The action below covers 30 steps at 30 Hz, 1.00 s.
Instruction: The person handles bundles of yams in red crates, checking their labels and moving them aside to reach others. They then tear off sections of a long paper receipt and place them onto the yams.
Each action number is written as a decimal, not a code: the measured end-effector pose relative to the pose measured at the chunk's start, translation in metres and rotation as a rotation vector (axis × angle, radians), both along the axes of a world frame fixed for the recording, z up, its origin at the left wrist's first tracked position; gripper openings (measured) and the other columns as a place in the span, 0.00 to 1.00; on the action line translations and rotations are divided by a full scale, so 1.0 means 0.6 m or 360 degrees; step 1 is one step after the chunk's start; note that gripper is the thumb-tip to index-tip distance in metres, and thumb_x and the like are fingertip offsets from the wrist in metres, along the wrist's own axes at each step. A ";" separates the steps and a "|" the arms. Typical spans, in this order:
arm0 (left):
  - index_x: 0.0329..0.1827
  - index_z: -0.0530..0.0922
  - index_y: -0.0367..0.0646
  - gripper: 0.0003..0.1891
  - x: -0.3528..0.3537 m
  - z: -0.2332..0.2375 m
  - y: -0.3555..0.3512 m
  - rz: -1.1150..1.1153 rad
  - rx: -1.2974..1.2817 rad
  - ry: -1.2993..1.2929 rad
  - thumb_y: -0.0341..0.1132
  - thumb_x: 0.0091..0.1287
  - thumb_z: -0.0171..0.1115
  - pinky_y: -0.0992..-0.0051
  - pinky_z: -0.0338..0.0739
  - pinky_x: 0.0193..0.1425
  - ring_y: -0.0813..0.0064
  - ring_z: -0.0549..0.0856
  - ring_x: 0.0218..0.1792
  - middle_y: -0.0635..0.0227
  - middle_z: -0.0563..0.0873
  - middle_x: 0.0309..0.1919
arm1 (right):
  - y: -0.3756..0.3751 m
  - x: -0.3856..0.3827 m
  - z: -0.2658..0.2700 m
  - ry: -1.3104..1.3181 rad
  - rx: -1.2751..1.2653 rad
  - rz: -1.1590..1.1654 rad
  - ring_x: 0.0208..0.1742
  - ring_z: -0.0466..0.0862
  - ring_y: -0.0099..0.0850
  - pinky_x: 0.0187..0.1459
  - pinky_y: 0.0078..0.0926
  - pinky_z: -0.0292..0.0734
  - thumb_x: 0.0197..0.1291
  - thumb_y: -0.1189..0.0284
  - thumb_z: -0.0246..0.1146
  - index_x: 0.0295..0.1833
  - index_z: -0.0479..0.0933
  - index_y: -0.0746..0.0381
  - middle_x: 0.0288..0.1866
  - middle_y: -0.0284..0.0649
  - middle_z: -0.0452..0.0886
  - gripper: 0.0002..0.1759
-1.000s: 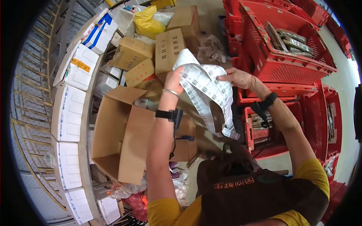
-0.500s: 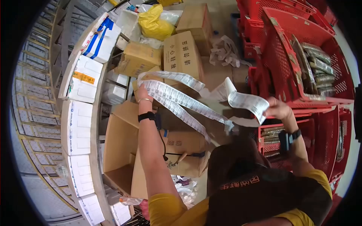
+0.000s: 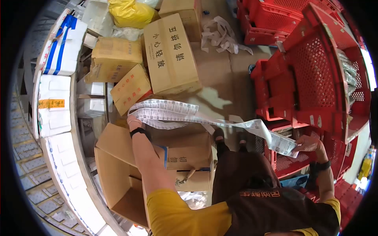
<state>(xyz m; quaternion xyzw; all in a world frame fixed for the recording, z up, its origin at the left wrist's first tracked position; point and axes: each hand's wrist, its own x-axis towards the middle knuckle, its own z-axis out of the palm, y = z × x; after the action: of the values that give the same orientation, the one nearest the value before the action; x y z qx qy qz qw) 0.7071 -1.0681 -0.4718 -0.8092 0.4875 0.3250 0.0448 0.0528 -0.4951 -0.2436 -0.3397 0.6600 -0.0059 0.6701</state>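
Note:
A long white strip of printed labels [image 3: 169,112] stretches across the middle of the view. My left hand [image 3: 134,120] is closed on its folded loops, above the flaps of an open cardboard box [image 3: 110,173]. From there the strip runs right, twisting partway, to my right hand [image 3: 309,144], which pinches the far end beside the red crates. My left fingers are partly hidden behind the loops.
Cardboard boxes [image 3: 169,59], a yellow bag [image 3: 132,13] and white foam boxes [image 3: 55,106] line the left and back. Red crates [image 3: 311,74] are stacked at right, one holding packed bags [image 3: 348,74]. Crumpled white strips [image 3: 222,37] lie on the floor.
My right hand has moved right and down with the strip's end, and the strip hangs straighter between my hands. My left hand keeps its loops. The whole view has shifted.

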 end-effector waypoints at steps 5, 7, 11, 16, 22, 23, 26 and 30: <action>0.64 0.77 0.48 0.27 0.053 -0.071 -0.075 -0.1165 0.0442 -0.1147 0.47 0.63 0.63 0.68 0.75 0.64 0.67 0.78 0.64 0.65 0.78 0.66 | 0.061 -0.001 -0.073 0.0460 0.0180 0.0443 0.43 0.87 0.39 0.49 0.33 0.79 0.58 0.55 0.67 0.48 0.85 0.60 0.43 0.45 0.87 0.21; 0.64 0.77 0.49 0.25 0.057 -0.072 -0.071 -0.0666 0.0357 -0.1013 0.46 0.65 0.61 0.67 0.76 0.63 0.66 0.78 0.63 0.64 0.78 0.64 | 0.084 0.006 -0.086 0.0477 0.0257 0.0343 0.46 0.86 0.42 0.51 0.35 0.78 0.58 0.55 0.67 0.48 0.85 0.59 0.45 0.46 0.87 0.21; 0.63 0.77 0.49 0.22 0.052 -0.070 -0.053 0.0225 -0.0057 -0.0461 0.45 0.67 0.57 0.63 0.76 0.60 0.65 0.78 0.62 0.62 0.79 0.62 | 0.116 0.007 -0.098 0.0494 0.0306 0.0198 0.47 0.86 0.41 0.52 0.36 0.79 0.58 0.56 0.66 0.50 0.85 0.58 0.45 0.47 0.87 0.21; 0.61 0.77 0.50 0.19 0.049 -0.063 -0.059 0.1031 -0.0451 0.0398 0.44 0.71 0.51 0.58 0.77 0.57 0.62 0.78 0.60 0.61 0.80 0.59 | 0.134 -0.007 -0.083 0.0542 0.0408 0.0165 0.39 0.87 0.38 0.40 0.35 0.86 0.57 0.61 0.67 0.50 0.85 0.59 0.42 0.45 0.87 0.18; 0.60 0.76 0.51 0.16 0.029 -0.082 -0.027 0.1187 -0.0015 0.0700 0.42 0.75 0.45 0.52 0.78 0.53 0.60 0.78 0.58 0.59 0.81 0.56 | 0.138 0.000 -0.125 0.0516 -0.0068 0.0361 0.37 0.86 0.42 0.40 0.36 0.82 0.58 0.65 0.67 0.46 0.84 0.63 0.36 0.49 0.86 0.15; 0.57 0.77 0.51 0.15 -0.015 -0.070 0.000 0.1105 0.0044 0.0702 0.42 0.74 0.46 0.52 0.80 0.46 0.59 0.81 0.51 0.59 0.83 0.50 | 0.103 0.025 -0.121 0.0488 -0.0046 0.0341 0.38 0.86 0.43 0.42 0.37 0.80 0.58 0.64 0.68 0.45 0.84 0.64 0.36 0.49 0.86 0.15; 0.53 0.77 0.49 0.14 -0.053 -0.113 0.005 0.0971 0.0138 0.0491 0.42 0.72 0.50 0.50 0.80 0.35 0.56 0.85 0.36 0.63 0.87 0.40 | 0.052 0.084 -0.117 0.0429 -0.0099 0.0170 0.39 0.86 0.41 0.43 0.37 0.79 0.58 0.65 0.68 0.43 0.84 0.64 0.36 0.48 0.85 0.14; 0.56 0.77 0.44 0.16 -0.026 -0.162 -0.024 0.0317 0.0220 -0.0082 0.41 0.70 0.52 0.47 0.78 0.41 0.53 0.85 0.41 0.61 0.86 0.45 | 0.031 0.130 -0.054 0.0265 -0.0313 -0.0311 0.35 0.85 0.34 0.38 0.33 0.78 0.58 0.67 0.68 0.42 0.83 0.65 0.33 0.46 0.85 0.13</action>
<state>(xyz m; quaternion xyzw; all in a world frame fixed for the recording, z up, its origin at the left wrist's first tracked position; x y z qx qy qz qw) 0.6916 -1.0825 -0.5688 -0.8567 0.3797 0.3396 0.0805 0.1310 -0.4763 -0.2763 -0.3371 0.7393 -0.1074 0.5729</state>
